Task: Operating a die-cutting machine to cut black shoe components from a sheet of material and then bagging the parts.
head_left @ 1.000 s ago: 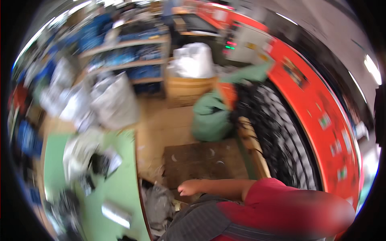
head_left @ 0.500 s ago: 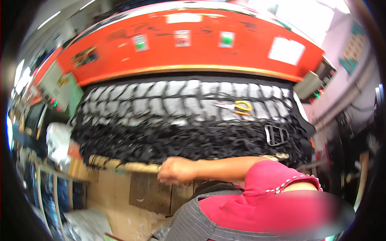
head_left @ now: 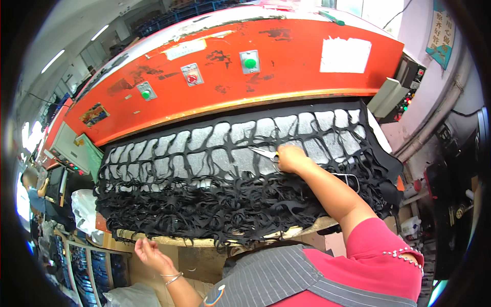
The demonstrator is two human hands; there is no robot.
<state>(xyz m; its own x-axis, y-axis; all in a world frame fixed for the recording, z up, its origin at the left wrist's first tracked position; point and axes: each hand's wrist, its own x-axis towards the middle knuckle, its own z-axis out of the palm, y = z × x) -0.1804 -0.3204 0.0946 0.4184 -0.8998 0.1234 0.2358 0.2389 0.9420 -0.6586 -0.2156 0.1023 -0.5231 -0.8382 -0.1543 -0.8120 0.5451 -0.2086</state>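
Observation:
A wide sheet of black material (head_left: 245, 204) lies in front of me, cut into loops and strands around grey-white pads set in rows. Over the pads, my right hand (head_left: 290, 158) is closed round the handles of a pair of scissors (head_left: 264, 152), whose blades point left and look slightly parted. Most of the yellow handles is hidden by my fingers. My left hand (head_left: 149, 254) is by the sheet's front left edge, palm up, its fingers loosely bent and apart with nothing seen in them. A wire-like metal frame (head_left: 353, 179) lies partly behind my right forearm.
Behind the sheet stands a red machine beam (head_left: 230, 66) with green and red push buttons. Control boxes with lights flank it, the right one (head_left: 396, 94) close by. White plastic bags (head_left: 86, 210) and a metal rack (head_left: 89, 266) stand left. Another person (head_left: 41, 197) is far left.
My right hand has gone from the front edge forward onto the scissors, which lay loose on the pads, and grips them. My left hand has come into view. The view has turned.

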